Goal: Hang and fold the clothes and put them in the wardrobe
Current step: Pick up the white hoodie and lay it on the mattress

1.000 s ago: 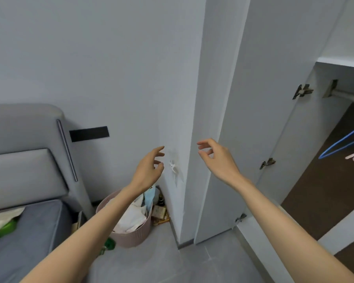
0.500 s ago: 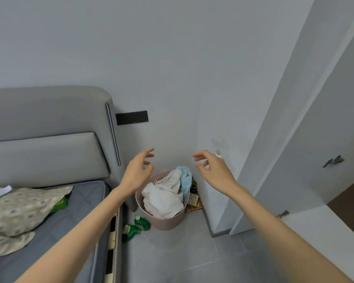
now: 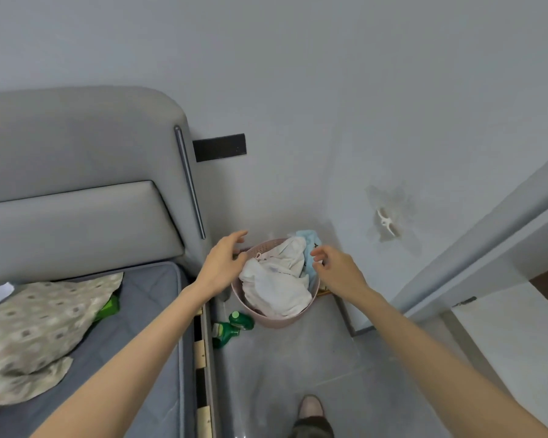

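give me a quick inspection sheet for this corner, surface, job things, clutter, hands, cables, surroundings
surface: grey tiled floor, the basket stands on it beside the bed
job's things: pink basket heaped with white clothes and a light blue garment
clutter: green bottles on the floor by the basket; patterned cloth on the mattress
grippers: left hand and right hand over the basket, fingers loosely spread, holding nothing
cables: nothing seen
surroundings: grey headboard, black wall panel, white wall hook, white door panel at right
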`<action>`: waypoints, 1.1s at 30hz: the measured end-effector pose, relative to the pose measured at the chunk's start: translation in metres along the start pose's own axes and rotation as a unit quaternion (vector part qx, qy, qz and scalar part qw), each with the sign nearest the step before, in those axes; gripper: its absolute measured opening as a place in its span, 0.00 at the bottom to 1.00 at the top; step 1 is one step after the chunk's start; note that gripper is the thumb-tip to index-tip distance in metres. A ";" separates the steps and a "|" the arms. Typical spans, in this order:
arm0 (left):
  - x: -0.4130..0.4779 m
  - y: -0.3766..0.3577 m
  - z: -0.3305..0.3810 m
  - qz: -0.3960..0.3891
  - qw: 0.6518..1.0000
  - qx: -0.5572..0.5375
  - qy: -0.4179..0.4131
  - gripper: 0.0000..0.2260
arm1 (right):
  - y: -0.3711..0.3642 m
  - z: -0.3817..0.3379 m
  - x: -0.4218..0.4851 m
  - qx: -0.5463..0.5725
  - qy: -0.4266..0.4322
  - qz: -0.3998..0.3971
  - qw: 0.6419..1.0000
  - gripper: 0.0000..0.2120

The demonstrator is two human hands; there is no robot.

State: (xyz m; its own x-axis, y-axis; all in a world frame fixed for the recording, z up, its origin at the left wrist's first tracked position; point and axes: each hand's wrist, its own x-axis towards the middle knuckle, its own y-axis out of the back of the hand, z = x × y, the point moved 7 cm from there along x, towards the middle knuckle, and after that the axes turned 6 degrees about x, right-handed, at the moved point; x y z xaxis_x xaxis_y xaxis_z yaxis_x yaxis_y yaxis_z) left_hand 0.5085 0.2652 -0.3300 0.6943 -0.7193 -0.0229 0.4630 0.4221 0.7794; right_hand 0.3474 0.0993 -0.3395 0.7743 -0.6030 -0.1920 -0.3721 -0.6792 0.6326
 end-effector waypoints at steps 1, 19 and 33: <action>0.010 -0.002 -0.009 -0.006 1.000 -0.002 0.006 0.22 | -0.008 0.005 0.012 -0.005 -0.009 -0.007 1.000 0.12; 0.192 -0.109 -0.135 -0.125 0.985 0.044 0.111 0.22 | -0.127 0.112 0.214 -0.085 -0.111 -0.153 0.978 0.21; 0.251 -0.273 -0.274 -0.203 0.957 -0.017 0.206 0.29 | -0.255 0.221 0.296 -0.120 -0.135 -0.185 0.966 0.30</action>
State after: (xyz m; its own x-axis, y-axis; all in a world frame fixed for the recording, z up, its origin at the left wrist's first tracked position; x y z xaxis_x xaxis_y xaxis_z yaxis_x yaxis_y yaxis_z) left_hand 0.7073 0.1208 -0.7195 0.6081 -0.5529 -0.5697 0.7535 0.1761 0.6334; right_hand 0.5583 0.0016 -0.7241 0.6573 -0.4467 -0.6069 0.0598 -0.7719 0.6329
